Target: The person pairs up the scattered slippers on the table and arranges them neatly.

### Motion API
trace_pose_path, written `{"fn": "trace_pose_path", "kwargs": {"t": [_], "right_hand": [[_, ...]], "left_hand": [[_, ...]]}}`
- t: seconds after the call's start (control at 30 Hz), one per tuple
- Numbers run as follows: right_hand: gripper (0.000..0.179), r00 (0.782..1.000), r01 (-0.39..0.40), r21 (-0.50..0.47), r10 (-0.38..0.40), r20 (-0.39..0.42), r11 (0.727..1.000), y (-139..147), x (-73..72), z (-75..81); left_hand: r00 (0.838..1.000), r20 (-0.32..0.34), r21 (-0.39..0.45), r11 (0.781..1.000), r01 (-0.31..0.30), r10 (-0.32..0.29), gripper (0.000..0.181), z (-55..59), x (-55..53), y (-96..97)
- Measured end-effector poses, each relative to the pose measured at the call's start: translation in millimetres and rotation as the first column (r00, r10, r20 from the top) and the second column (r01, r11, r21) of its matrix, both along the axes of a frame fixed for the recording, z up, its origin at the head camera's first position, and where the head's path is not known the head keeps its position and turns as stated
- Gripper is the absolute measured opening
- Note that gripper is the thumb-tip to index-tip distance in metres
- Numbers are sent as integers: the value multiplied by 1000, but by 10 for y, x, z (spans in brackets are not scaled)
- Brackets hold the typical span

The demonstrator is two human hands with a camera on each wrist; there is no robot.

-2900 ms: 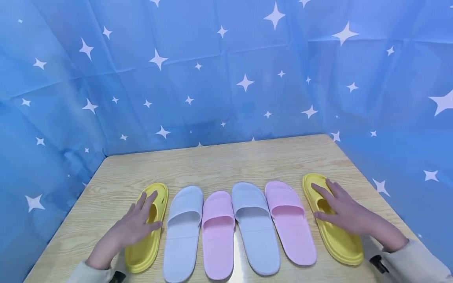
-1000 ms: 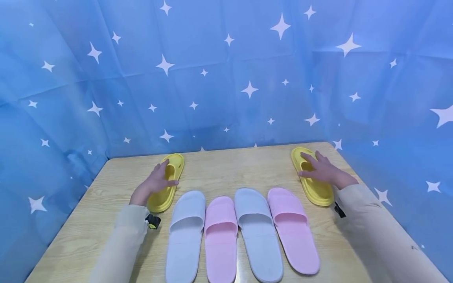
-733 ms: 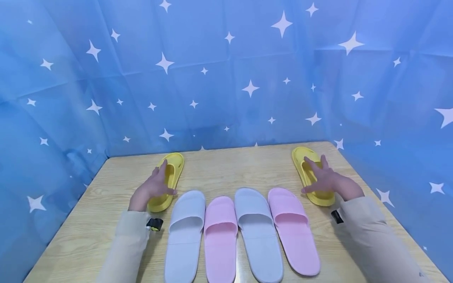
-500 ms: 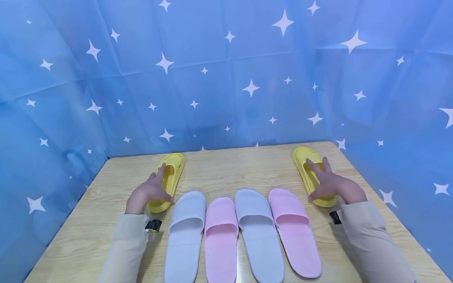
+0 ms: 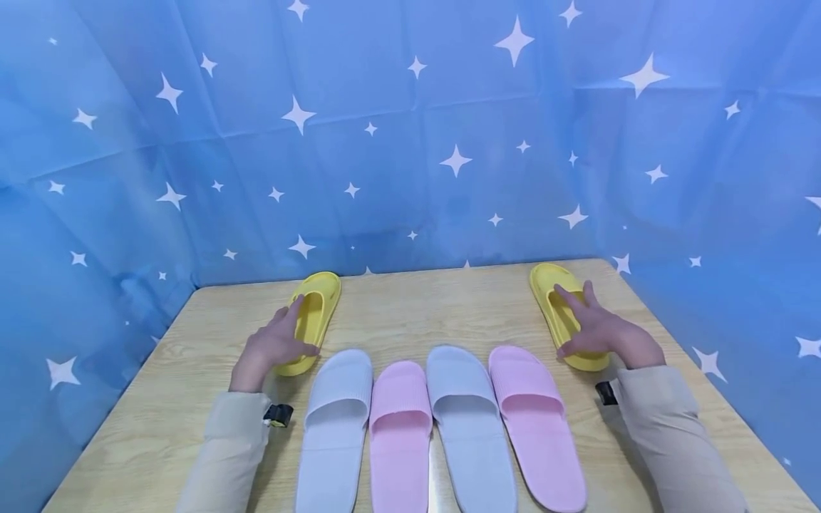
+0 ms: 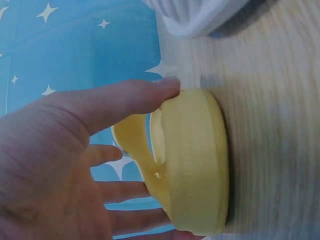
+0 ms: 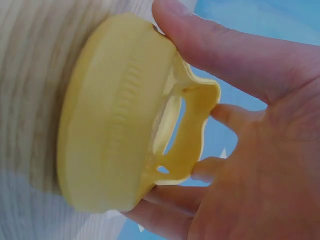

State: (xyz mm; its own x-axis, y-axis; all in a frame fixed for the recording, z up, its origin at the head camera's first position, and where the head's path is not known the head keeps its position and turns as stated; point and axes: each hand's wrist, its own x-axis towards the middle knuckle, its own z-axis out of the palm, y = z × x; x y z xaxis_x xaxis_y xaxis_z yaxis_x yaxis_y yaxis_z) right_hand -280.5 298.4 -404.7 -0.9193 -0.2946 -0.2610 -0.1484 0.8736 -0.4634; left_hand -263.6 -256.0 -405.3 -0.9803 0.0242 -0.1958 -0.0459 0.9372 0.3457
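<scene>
Two yellow slippers lie toward the far side of the table, toes pointing away. My left hand (image 5: 272, 343) spans the left yellow slipper (image 5: 326, 285); in the left wrist view the thumb is on one side of its heel (image 6: 197, 165) and fingers reach its other side. Likewise my right hand (image 5: 599, 333) grips the right yellow slipper (image 5: 546, 279) across its width. The right wrist view shows the thumb at one edge of that heel (image 7: 107, 125) and fingers along the opposite edge. Both palms are above the slippers, partly hiding them in the head view.
Between my forearms, nearer me, a row alternates a pale blue slipper (image 5: 330, 463), a pink slipper (image 5: 400, 463), another pale blue slipper (image 5: 476, 452) and another pink slipper (image 5: 541, 449). The wooden table (image 5: 154, 385) meets a blue star-patterned curtain (image 5: 385, 185) behind and at both sides.
Both yellow slippers have moved away from me with my hands, from the row's ends to the far side. Both grips then shifted toward the heels, and the left slipper edged slightly farther and rightward.
</scene>
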Motion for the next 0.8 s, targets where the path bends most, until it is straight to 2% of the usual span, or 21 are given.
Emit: {"fn": "trace_pose_path", "kwargs": {"t": [0.13,0.37,0.57,0.7,0.8], "right_hand": [[119,1000,15,-31,-15,1,999,19,-1,14],[116,999,24,-9,-24,21,1000,-19,28,10],[114,999,42,53,-43,26,998,-63,35,71],[106,999,33,82,-33,1,996,-76,59,117],[97,998,42,139,-34,-60,989,-102,97,169]], "left_hand": [[1000,-6,31,1000,-4,4,109,17,-7,31],[998,56,58,998,-8,4,117,29,29,41],[1000,22,59,998,-5,3,106,32,18,29],[1000,13,57,998,3,-4,103,20,1,29],[1000,12,68,998,3,-3,103,6,-14,37]]}}
